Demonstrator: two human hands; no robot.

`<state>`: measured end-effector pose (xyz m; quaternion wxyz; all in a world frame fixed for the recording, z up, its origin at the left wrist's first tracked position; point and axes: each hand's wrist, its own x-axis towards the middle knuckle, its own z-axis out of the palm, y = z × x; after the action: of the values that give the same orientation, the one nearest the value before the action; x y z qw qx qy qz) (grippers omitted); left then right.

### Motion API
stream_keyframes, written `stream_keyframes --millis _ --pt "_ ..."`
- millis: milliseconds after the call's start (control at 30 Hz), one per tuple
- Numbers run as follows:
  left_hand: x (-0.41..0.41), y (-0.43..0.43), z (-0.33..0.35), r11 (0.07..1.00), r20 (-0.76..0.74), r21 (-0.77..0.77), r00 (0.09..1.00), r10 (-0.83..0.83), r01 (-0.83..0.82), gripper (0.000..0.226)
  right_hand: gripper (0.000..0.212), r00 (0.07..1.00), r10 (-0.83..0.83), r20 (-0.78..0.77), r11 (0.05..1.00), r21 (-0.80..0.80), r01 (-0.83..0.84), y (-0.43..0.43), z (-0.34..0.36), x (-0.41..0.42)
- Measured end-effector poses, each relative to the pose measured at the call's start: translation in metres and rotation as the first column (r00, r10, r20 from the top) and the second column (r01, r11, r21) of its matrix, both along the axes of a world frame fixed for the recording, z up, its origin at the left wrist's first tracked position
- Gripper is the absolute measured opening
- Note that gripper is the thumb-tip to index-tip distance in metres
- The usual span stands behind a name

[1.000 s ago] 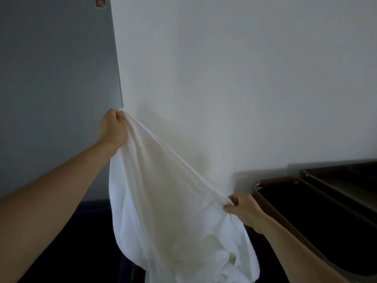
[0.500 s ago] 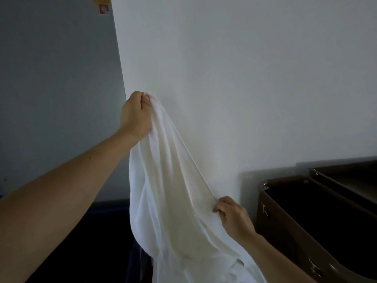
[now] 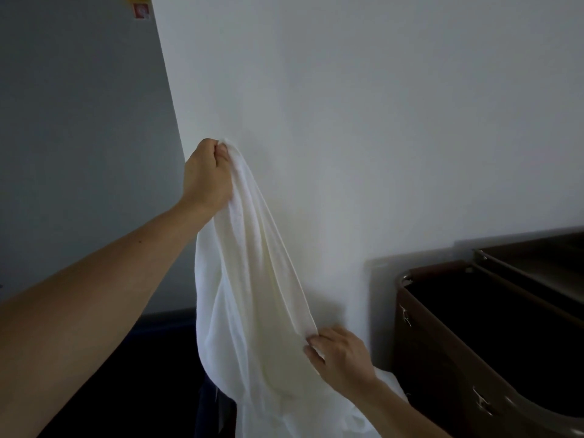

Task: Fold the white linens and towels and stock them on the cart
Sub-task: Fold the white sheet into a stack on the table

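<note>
A plain white towel (image 3: 252,295) hangs between the left hand (image 3: 205,178) and the right hand (image 3: 341,358). Its inner folds look faintly cream, though the dim light may cause that. Behind both hands the wall (image 3: 379,121) is plain off-white. Left of the left hand is a flat grey panel (image 3: 79,121), with a small red-and-white sticker (image 3: 141,11) high above that hand. Right of the right hand stands a dark brown cart (image 3: 442,358), black inside. Below the left arm, the floor (image 3: 142,358) is dark navy.

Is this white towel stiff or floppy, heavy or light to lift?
Probably floppy: the white terry towel sags in folds between the left hand and the right hand. Likely light: the left hand's grip seems to carry most.
</note>
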<state>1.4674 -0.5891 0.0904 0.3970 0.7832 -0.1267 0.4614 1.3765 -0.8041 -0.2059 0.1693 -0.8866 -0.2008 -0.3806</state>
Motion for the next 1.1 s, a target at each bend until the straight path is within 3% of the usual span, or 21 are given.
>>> stream_keyframes --millis 100,233,333,500,800,967,1100 --pt "0.003 0.006 -0.001 1.0 -0.013 -0.006 1.0 0.022 -0.022 0.024 0.015 1.0 -0.014 -0.026 0.999 0.034 0.015 0.0 -0.002 0.002" --pt "0.012 0.032 -0.002 0.992 -0.041 -0.029 0.991 0.125 -0.126 0.026 0.02 0.994 -0.045 -0.095 0.964 0.257 0.068 -0.019 0.003 0.002" --pt "0.019 0.052 -0.012 0.983 -0.094 0.002 0.979 0.183 -0.184 0.024 0.029 0.97 -0.078 -0.231 0.916 0.367 0.161 -0.042 0.012 0.006" --pt "0.028 0.069 -0.03 0.972 -0.209 0.009 0.95 0.233 -0.237 0.03 0.043 0.95 -0.061 -0.307 0.921 0.35 0.172 -0.055 0.023 0.001" --pt "0.039 0.095 -0.042 0.962 -0.29 0.06 0.918 0.271 -0.265 0.037 0.037 0.95 -0.017 -0.311 0.948 0.296 0.114 -0.051 0.043 -0.013" --pt "0.039 0.109 -0.048 0.96 -0.319 0.019 0.908 0.271 -0.28 0.037 0.019 0.93 -0.015 -0.367 0.951 0.281 0.126 -0.053 0.047 -0.008" --pt "0.039 0.124 -0.059 0.952 -0.341 0.072 0.889 0.305 -0.299 0.036 0.028 0.928 -0.055 -0.369 0.932 0.313 0.18 -0.056 0.061 0.006"
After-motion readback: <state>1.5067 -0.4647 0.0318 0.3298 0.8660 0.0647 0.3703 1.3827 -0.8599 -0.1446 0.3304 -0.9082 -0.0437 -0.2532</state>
